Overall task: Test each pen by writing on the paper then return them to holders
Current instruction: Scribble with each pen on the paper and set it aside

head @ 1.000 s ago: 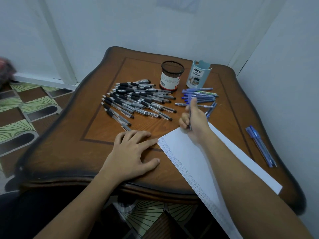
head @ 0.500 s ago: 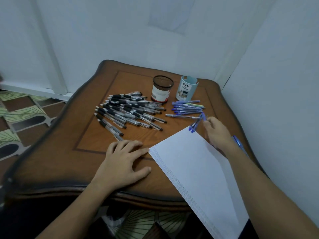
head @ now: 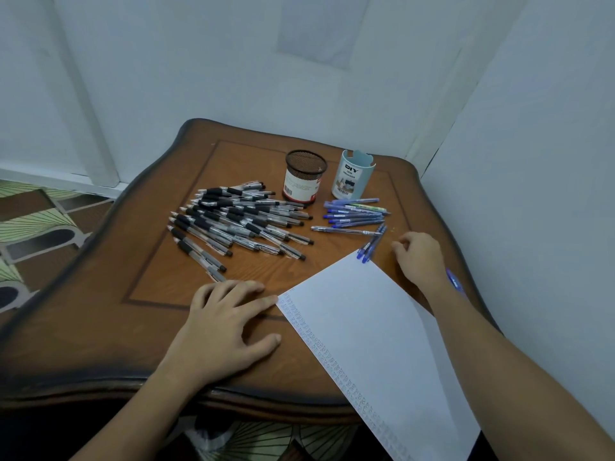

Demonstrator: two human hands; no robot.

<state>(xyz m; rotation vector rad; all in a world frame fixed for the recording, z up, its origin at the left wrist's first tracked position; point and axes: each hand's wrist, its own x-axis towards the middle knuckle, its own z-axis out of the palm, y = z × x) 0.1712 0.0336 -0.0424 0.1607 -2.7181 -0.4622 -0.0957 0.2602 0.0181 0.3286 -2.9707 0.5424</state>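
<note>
Right hand has left the paper, now centre-right, loosely curled, empty | left hand flat on tabletop, fingertip touching paper's corner | blue pens below pale holder

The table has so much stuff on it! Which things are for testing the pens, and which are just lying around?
For the job: the black pens, the blue pens, the white paper, the black mesh holder, the pale blue holder.

Just there: the wooden table underneath, the patterned floor, the white walls.
</note>
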